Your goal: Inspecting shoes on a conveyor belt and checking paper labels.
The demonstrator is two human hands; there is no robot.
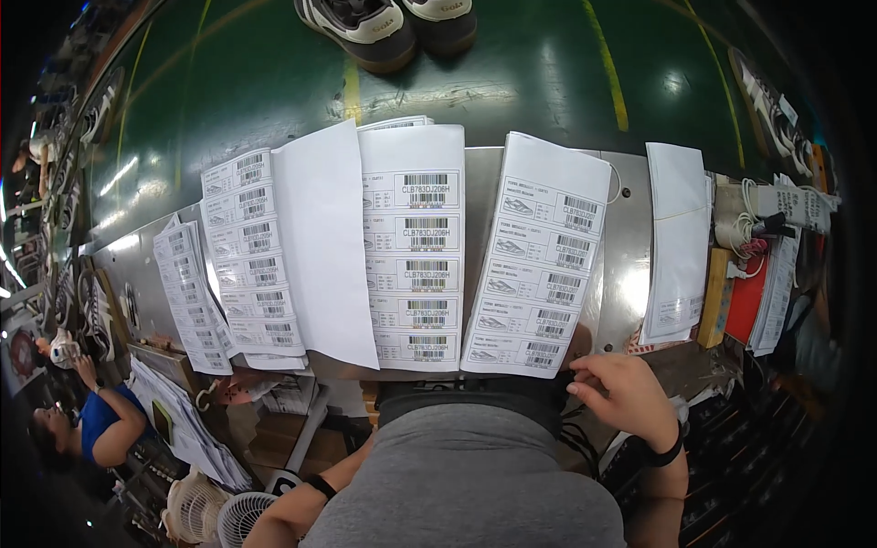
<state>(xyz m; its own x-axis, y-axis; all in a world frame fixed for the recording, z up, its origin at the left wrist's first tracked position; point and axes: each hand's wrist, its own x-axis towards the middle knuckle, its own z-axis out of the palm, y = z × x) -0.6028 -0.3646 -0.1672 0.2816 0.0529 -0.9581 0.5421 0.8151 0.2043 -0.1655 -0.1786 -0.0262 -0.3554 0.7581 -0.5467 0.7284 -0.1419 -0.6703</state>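
Note:
My right hand (626,395), with a black band at the wrist, hangs just off the table's near edge. Its fingers are loosely bent, thumb and forefinger apart, and nothing shows between them. Closest to it is a stack of label sheets (530,265) printed with barcodes and small shoe drawings. Of my left hand (354,464) only a part beyond its black wristband shows at lower left; my torso hides the fingers. Left of the middle lie another label stack (411,237), a blank white sheet (324,247) and further label sheets (251,247).
Beyond the metal table (626,247) runs a green conveyor belt (521,64) carrying a pair of dark shoes (384,27). A banded paper bundle (676,237) lies right, beside cables (749,224) and a red item (747,297). A white fan (242,519) and another person (110,425) are at left.

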